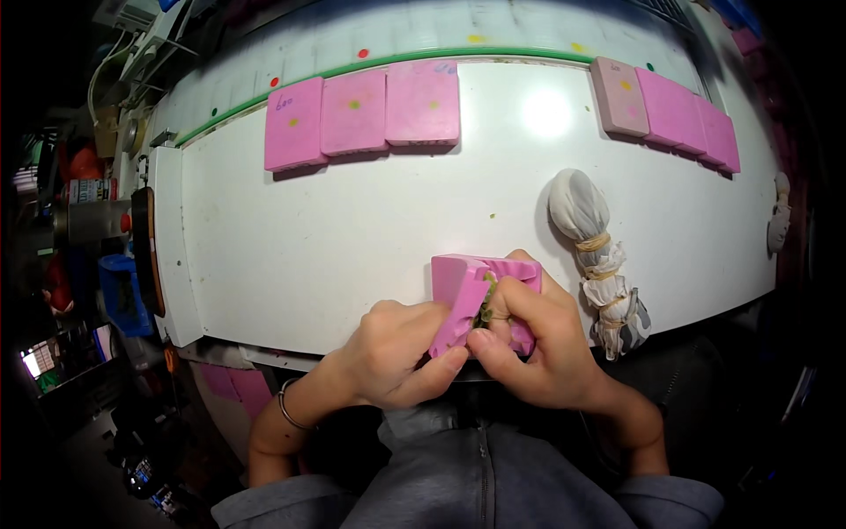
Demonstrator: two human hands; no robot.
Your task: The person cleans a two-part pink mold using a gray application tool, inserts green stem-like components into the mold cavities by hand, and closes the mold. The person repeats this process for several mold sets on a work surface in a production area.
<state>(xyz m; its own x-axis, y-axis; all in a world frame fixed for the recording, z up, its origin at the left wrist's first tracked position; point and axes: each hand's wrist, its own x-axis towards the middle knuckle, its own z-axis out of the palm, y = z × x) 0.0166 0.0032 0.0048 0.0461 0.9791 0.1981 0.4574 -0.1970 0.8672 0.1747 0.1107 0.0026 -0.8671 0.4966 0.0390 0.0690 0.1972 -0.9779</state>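
Note:
Just over the table's near edge, both hands hold a pink, rubbery-looking block mould (456, 280), which gapes along a split facing me. My left hand (392, 353) grips its left half, with the thumb at the lower corner. A bracelet circles that wrist. My right hand (548, 339) is wrapped round the right half, its thumb and bent forefinger close together at the split. Inside the gap shows a small dark-green and yellow-green piece (486, 309), partly hidden by those fingers. Whether they pinch it I cannot tell.
Three pink blocks (354, 110) stand in a row at the back left, several more (670, 106) at the back right. To the right lies a cloth-wrapped bundle (582, 207) tied with bands. A green strip (388, 60) crosses the white table (291, 238); a blue crate (123, 291) is left.

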